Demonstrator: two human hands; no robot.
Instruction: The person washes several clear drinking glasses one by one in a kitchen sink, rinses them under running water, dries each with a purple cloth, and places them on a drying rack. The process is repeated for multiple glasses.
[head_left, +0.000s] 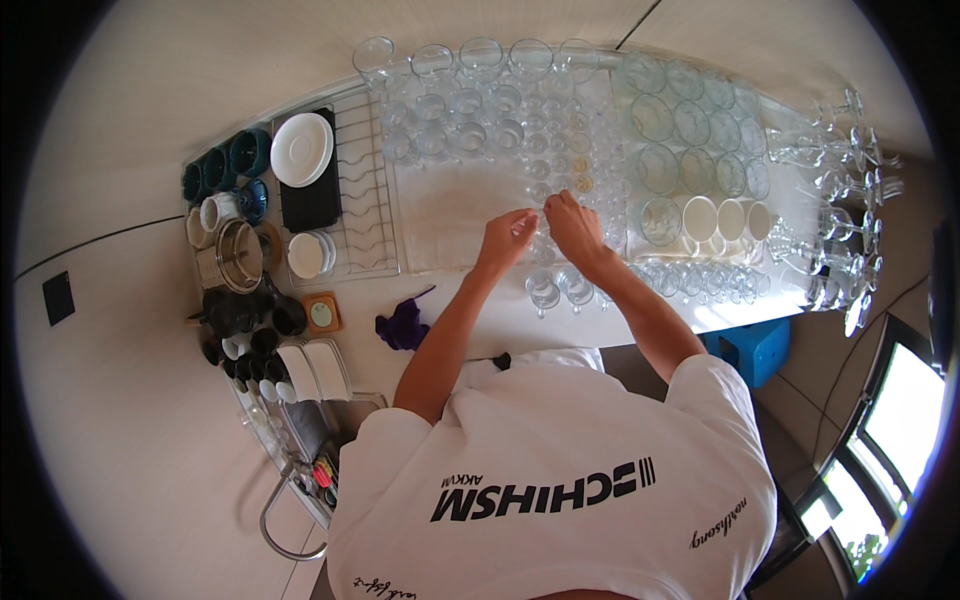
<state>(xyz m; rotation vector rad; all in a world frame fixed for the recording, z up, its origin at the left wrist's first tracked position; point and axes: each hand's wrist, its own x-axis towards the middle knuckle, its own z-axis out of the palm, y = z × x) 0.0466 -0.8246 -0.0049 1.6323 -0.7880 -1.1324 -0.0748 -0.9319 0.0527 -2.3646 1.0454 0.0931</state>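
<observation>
My left hand (510, 236) hovers over the front part of a pale cloth (442, 217), its fingers curled and the fingertips near small clear glasses. Whether it pinches something small and clear, I cannot tell. Close beside it on the right, my right hand (574, 225) reaches in among rows of small glasses, with its fingers bent down. Its fingertips are near a small glass (541, 192), but contact is unclear. Two small glasses with amber tint (583, 183) stand just beyond the right hand. Glass mugs (471, 136) line the cloth behind my left hand.
Large tumblers (660, 169) and white cups (699, 218) stand at right, stemware (847, 217) at the far right end. Glass cups (576, 287) line the front edge. Left are a wire rack (367, 217), white saucers (301, 150), a purple cloth (403, 325) and a faucet (274, 499).
</observation>
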